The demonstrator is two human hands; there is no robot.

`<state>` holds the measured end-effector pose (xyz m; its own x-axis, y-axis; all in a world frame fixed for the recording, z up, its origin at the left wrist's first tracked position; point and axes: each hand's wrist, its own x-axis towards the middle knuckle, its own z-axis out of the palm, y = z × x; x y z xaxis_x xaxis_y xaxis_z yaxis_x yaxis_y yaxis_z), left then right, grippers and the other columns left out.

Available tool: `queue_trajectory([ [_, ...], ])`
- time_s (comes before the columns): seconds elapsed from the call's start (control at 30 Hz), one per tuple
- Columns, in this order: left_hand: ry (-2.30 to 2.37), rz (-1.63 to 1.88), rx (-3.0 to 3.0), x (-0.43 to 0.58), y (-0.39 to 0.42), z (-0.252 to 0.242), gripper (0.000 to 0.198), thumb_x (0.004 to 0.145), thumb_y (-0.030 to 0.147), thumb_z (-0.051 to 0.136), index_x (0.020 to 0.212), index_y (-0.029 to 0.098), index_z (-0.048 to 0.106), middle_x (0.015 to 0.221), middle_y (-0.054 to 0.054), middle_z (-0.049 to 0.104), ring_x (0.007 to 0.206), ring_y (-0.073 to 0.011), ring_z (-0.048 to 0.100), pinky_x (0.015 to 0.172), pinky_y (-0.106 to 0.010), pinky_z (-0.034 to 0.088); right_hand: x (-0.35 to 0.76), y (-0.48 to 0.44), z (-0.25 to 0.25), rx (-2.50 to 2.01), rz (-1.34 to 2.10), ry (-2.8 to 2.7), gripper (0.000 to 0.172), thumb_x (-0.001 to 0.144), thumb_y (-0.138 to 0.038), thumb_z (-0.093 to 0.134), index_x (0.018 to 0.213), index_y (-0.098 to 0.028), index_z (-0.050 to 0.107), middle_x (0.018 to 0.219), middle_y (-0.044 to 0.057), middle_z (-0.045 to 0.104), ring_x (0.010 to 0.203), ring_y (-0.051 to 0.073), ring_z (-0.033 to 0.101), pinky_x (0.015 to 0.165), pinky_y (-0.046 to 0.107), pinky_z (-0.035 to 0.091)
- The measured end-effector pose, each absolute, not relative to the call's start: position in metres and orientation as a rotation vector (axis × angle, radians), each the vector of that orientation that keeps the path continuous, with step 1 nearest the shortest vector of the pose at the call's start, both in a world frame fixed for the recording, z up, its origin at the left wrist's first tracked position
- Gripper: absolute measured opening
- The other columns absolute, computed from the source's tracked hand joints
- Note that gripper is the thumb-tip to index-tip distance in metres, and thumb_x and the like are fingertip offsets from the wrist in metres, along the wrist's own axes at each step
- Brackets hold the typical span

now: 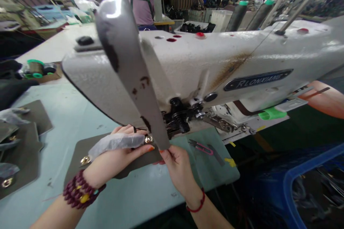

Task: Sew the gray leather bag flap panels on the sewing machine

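A flat grey panel [78, 150] lies beneath the head of a white sewing machine [188, 57]. Across it runs a plastic-wrapped handle [115, 146] with gold metal rings at its ends. My left hand [114, 159] rests flat on the panel, its thumb stretched toward the needle area and its other fingers partly hidden behind the handle. At the panel's right end, my right hand [177, 166] pinches the edge between thumb and fingers, just below the tip of a long grey metal lever [134, 75]. That lever hides part of the stitching area.
Similar grey panels [25, 157] with wrapped handles lie at the left. Pink-handled thread snips [202, 147] are right of my right hand. A blue bin [288, 186] stands at lower right. Thread spools [36, 68] sit at the back left. A person [139, 3] is beyond the machine.
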<state>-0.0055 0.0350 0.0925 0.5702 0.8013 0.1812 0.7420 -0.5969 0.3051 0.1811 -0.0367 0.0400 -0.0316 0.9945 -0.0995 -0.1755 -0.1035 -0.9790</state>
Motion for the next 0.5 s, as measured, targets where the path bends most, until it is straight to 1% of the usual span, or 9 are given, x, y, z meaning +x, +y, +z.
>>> queue_trajectory([
  [0.1,1.320,0.327,2.621,-0.004,0.036,0.091,0.049,0.087,0.066,0.048,0.098,0.025,0.072,0.086,-0.005,0.070,0.083,-0.0263,0.062,0.083,-0.041,0.043,0.180,-0.037,0.034,-1.182,1.385,-1.030,0.037,0.093,-0.046,0.058,0.084,-0.015,0.075,0.069,0.002,0.068,0.054,0.014,0.066,0.051,0.019,0.049],
  [0.2,1.360,0.158,2.613,0.000,0.037,0.094,0.052,0.092,0.064,0.041,0.097,0.023,0.071,0.089,-0.007,0.071,0.084,-0.0290,0.062,0.081,-0.045,0.040,0.180,-0.036,0.031,-1.251,1.381,-1.046,0.041,0.093,-0.049,0.057,0.080,-0.014,0.075,0.065,0.004,0.068,0.054,0.016,0.066,0.051,0.019,0.050],
  [0.27,1.379,0.123,2.627,0.002,0.037,0.094,0.052,0.092,0.064,0.040,0.099,0.022,0.071,0.091,-0.008,0.072,0.085,-0.0308,0.061,0.082,-0.047,0.039,0.180,-0.036,0.032,-1.246,1.384,-1.046,0.043,0.093,-0.050,0.056,0.080,-0.014,0.075,0.067,0.005,0.069,0.057,0.017,0.068,0.054,0.020,0.052],
  [0.37,1.405,0.149,2.659,0.001,0.038,0.091,0.049,0.090,0.064,0.045,0.102,0.024,0.072,0.086,-0.008,0.072,0.082,-0.0304,0.060,0.079,-0.045,0.037,0.180,-0.036,0.034,-1.216,1.401,-1.033,0.044,0.092,-0.052,0.056,0.079,-0.014,0.075,0.068,0.005,0.070,0.058,0.017,0.068,0.056,0.021,0.053],
  [0.43,1.404,0.192,2.673,0.000,0.039,0.086,0.045,0.091,0.061,0.047,0.096,0.025,0.073,0.081,-0.007,0.072,0.079,-0.0291,0.060,0.077,-0.044,0.036,0.180,-0.035,0.034,-1.210,1.412,-1.022,0.044,0.091,-0.053,0.057,0.079,-0.014,0.074,0.067,0.005,0.070,0.055,0.017,0.068,0.056,0.021,0.053],
  [0.5,1.399,0.307,2.627,-0.001,0.041,0.081,0.042,0.089,0.060,0.050,0.083,0.025,0.073,0.075,-0.005,0.071,0.073,-0.0275,0.059,0.075,-0.042,0.036,0.179,-0.034,0.034,-1.198,1.426,-0.994,0.043,0.091,-0.053,0.057,0.081,-0.015,0.074,0.069,0.005,0.071,0.053,0.016,0.068,0.055,0.022,0.054],
])
